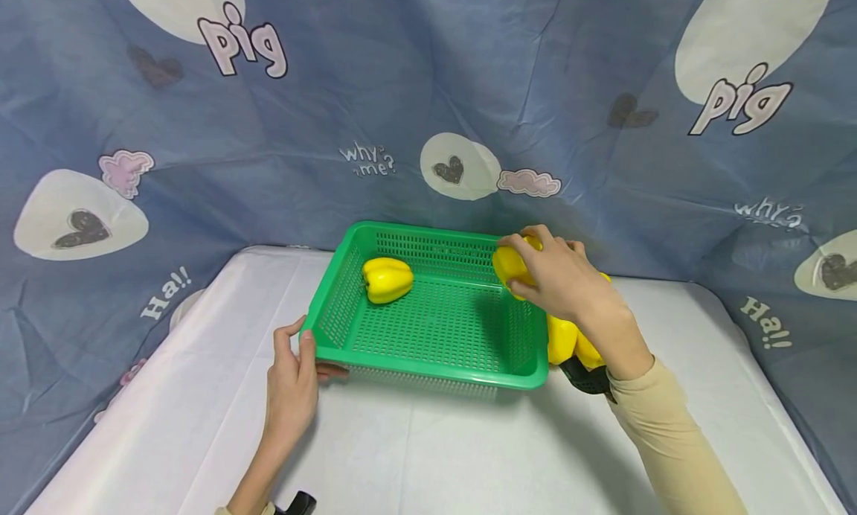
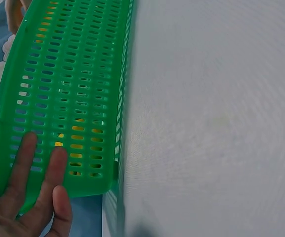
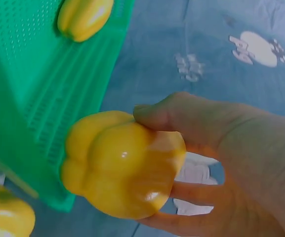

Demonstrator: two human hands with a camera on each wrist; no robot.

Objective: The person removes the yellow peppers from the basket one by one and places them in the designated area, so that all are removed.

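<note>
My right hand (image 1: 559, 277) grips a yellow bell pepper (image 3: 125, 165) above the right end of a green plastic basket (image 1: 428, 368). The thumb and fingers spread round the pepper in the right wrist view. Inside the basket, near its left end, another yellow bell pepper (image 1: 387, 280) lies on its side. My left hand (image 1: 292, 385) holds the basket's front left corner, its fingers (image 2: 53, 177) against the slotted outer wall. More yellow bell peppers (image 1: 561, 340) sit just outside the basket's right wall, partly hidden by the right forearm.
A white cloth (image 1: 402, 455) covers the table under the basket. Behind it and at both sides hangs a blue printed curtain (image 1: 335, 113). A black object (image 1: 585, 377) shows at the right wrist, by the peppers outside the basket.
</note>
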